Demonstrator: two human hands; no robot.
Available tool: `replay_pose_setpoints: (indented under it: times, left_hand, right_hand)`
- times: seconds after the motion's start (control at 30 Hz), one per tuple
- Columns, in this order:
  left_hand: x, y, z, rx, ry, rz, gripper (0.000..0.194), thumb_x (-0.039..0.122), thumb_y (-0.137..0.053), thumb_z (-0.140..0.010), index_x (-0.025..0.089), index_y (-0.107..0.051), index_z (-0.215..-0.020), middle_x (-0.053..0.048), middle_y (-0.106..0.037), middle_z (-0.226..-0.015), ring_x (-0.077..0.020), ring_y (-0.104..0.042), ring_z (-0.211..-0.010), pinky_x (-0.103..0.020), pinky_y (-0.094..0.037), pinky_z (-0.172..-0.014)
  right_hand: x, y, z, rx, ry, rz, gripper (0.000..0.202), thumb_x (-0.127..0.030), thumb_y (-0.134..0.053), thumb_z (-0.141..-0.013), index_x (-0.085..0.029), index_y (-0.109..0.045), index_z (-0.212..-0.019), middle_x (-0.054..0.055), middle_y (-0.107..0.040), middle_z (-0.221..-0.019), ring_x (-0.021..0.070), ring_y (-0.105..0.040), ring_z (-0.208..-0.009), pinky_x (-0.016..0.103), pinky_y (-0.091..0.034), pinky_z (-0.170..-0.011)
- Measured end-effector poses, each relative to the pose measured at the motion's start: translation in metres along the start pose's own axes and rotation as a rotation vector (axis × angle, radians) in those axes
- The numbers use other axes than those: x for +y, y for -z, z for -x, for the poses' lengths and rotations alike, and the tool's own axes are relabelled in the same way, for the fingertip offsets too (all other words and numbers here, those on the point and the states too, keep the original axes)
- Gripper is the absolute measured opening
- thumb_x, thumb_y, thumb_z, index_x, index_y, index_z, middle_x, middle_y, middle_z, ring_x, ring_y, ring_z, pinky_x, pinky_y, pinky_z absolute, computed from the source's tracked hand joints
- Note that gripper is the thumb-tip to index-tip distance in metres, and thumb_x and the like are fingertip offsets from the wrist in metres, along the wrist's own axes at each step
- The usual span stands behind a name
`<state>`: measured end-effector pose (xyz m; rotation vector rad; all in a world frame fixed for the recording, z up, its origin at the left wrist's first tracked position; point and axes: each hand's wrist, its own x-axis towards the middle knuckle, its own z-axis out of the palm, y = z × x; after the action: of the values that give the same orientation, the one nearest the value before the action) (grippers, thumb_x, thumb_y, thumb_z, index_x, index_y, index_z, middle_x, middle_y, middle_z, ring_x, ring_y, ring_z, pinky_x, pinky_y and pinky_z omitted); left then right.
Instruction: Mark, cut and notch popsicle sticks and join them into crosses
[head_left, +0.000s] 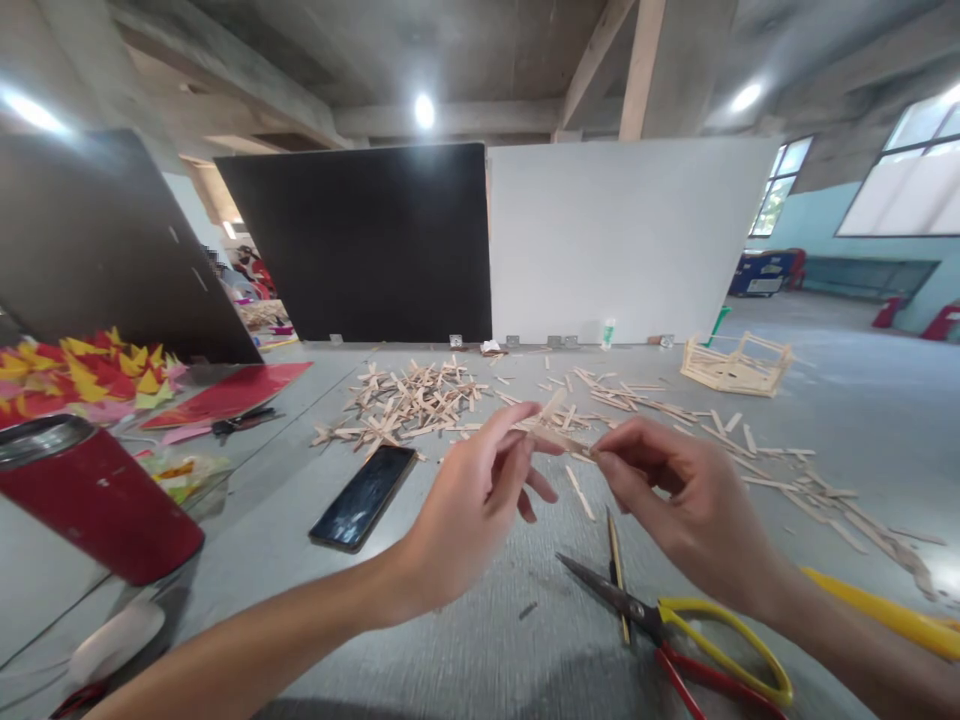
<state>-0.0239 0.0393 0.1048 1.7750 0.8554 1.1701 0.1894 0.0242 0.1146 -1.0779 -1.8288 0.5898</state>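
Pinching wooden sticks (556,432) from both ends, the left hand (469,505) and right hand (679,500) each keep a fingertip grip, wrists raised above the table (465,640), over the scissors (675,625).

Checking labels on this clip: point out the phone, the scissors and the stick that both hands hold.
phone (364,497), head view, middle of its dark screen.
scissors (724,655), head view, yellow handle loop.
stick (559,437), head view, its middle between the two hands.
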Motion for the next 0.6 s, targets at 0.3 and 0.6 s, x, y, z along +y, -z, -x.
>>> replay_pose_setpoints:
  times: [0.3,0.6]
  left_hand:
    - [0.005,-0.004,0.007,0.061,-0.047,-0.103,0.037,0.036,-0.045,-0.111,0.017,-0.055,-0.142,-0.006,-0.078,-0.088,-0.0158,-0.072,-0.066,-0.027,-0.057,-0.062]
    - [0.008,-0.009,0.009,-0.083,0.015,0.058,0.025,0.036,-0.049,-0.110,0.022,-0.054,-0.130,-0.009,-0.078,-0.112,-0.0179,-0.077,-0.085,-0.029,-0.059,-0.072]
  right_hand:
    - [-0.009,0.004,0.003,-0.023,-0.076,-0.109,0.021,-0.033,-0.061,-0.101,-0.021,-0.062,-0.084,-0.006,-0.048,-0.059,0.0098,-0.038,-0.051,0.024,-0.027,-0.042]
    - [-0.009,0.004,0.003,-0.115,-0.156,-0.187,0.020,-0.034,-0.062,-0.102,-0.021,-0.063,-0.088,-0.007,-0.048,-0.059,0.0092,-0.036,-0.051,0.023,-0.025,-0.044]
